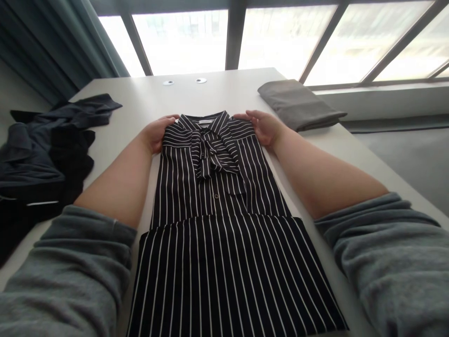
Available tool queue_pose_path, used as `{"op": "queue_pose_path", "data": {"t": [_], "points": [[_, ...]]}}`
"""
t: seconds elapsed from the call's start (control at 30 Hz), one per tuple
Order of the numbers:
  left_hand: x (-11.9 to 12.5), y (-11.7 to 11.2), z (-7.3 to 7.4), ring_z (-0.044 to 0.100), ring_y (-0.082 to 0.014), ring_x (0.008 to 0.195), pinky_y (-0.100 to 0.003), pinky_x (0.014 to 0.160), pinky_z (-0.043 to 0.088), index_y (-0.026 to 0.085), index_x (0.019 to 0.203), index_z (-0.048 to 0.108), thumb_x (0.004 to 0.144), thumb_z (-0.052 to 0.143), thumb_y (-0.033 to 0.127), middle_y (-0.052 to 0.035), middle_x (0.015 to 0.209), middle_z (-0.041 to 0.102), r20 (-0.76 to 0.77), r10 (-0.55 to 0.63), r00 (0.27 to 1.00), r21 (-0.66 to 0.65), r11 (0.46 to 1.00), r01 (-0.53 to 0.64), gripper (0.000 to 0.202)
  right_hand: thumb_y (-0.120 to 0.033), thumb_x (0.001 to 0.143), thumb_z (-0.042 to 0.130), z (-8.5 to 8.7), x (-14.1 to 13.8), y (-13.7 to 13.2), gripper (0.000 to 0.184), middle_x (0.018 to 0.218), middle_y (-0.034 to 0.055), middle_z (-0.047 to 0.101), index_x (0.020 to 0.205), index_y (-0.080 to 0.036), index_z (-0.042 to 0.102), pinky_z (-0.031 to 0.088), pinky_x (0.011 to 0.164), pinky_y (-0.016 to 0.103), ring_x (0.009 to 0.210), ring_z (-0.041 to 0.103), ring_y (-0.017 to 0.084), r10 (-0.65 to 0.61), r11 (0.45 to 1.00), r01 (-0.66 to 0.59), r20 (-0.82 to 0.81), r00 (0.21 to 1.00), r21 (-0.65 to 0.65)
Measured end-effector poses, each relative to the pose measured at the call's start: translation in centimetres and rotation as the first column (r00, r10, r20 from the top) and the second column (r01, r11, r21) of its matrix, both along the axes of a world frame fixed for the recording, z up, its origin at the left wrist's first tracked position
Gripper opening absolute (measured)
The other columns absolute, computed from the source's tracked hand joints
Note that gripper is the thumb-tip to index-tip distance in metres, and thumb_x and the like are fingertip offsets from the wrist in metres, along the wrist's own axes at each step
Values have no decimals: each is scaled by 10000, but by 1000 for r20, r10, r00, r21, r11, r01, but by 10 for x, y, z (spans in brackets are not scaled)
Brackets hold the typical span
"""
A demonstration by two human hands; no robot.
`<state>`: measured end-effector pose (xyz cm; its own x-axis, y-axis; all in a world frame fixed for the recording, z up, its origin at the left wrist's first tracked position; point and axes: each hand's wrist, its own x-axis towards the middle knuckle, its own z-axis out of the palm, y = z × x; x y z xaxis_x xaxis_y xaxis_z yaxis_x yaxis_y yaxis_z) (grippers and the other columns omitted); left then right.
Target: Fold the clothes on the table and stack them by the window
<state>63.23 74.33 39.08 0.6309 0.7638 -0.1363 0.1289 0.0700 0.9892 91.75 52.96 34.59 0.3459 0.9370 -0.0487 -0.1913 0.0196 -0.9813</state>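
A black blouse with thin white stripes (213,196) lies flat on the white table (224,89), collar away from me, its sides folded in and the lower part folded up across the front. My left hand (156,133) curls round the left shoulder edge of the blouse. At the right shoulder my right hand (263,127) rests with fingers bent over the fabric's edge. Both forearms lie along the blouse's sides, grey sleeves pushed up.
A heap of dark blue and black clothes (42,154) lies at the table's left edge. A folded grey garment (298,105) sits at the far right. Two round cable grommets (184,82) mark the far side, under large windows.
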Motion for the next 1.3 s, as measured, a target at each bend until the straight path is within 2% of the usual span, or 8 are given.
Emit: {"op": "queue_pose_path", "data": {"t": [0.17, 0.33, 0.67, 0.83, 0.97, 1.07, 1.2, 1.3], "points": [[-2, 3, -3, 754, -322, 1110, -531, 1022, 635, 164, 1142, 705, 903, 657, 299, -124, 1050, 783, 20, -35, 999, -17, 999, 35, 279, -575, 925, 633, -1, 3, 1, 498, 1066, 128, 789, 1207, -170, 702, 568, 1003, 635, 1076, 713, 361, 40, 999, -41, -28, 999, -28], [-5, 1, -2, 739, -341, 1164, -554, 1040, 627, 181, 1172, 724, 876, 694, 302, -124, 1090, 797, 59, -38, 998, 36, 999, 36, 322, -667, 922, 587, 1, 3, 0, 562, 1079, 114, 796, 1211, -202, 715, 534, 1039, 624, 1105, 707, 351, 64, 998, -64, 25, 998, -25], [-12, -18, 27, 733, -334, 1201, -494, 1014, 650, 196, 1209, 728, 869, 732, 291, -107, 1117, 789, 122, -81, 989, 136, 989, 65, 353, -744, 883, 592, 17, 0, -8, 609, 1033, 101, 788, 1161, -221, 734, 535, 1015, 583, 1147, 688, 350, 73, 995, -70, -30, 997, 74], [-11, -25, 35, 726, -348, 1220, -484, 976, 668, 230, 1256, 718, 879, 753, 315, -93, 1140, 789, 140, -77, 987, 152, 987, 55, 388, -747, 868, 638, 25, -2, -15, 583, 976, 93, 781, 1145, -246, 745, 538, 1003, 566, 1135, 687, 346, 71, 992, -65, -53, 996, 107], [-13, -29, 41, 733, -337, 1213, -465, 953, 681, 261, 1289, 708, 874, 783, 335, -74, 1137, 792, 163, -73, 984, 161, 986, 46, 428, -710, 903, 641, 34, -8, -20, 535, 979, 88, 771, 1149, -244, 737, 542, 1007, 566, 1130, 691, 339, 52, 989, -44, -54, 997, 142], [-19, -38, 49, 739, -320, 1200, -439, 940, 683, 266, 1265, 718, 865, 796, 328, -62, 1143, 792, 176, -50, 983, 188, 982, 16, 412, -603, 899, 699, 47, -14, -27, 428, 1002, 83, 771, 1113, -235, 747, 559, 1005, 542, 1138, 687, 324, 10, 980, -2, -37, 999, 201], [-33, -56, 59, 726, -325, 1217, -460, 956, 669, 255, 1254, 734, 837, 815, 353, -70, 1204, 779, 142, -88, 986, 310, 950, 40, 436, -450, 877, 759, 62, -22, -47, 302, 1024, 75, 766, 1097, -242, 765, 585, 991, 525, 1181, 678, 312, -65, 969, 56, 29, 997, 239], [-52, -72, 63, 706, -337, 1241, -503, 1028, 632, 255, 1191, 767, 782, 862, 404, -77, 1233, 774, 97, -122, 988, 426, 902, 70, 445, -418, 863, 779, 65, -27, -71, 277, 1037, 73, 768, 1086, -253, 789, 588, 982, 533, 1153, 689, 300, -122, 970, 85, 154, 980, 229]]}}
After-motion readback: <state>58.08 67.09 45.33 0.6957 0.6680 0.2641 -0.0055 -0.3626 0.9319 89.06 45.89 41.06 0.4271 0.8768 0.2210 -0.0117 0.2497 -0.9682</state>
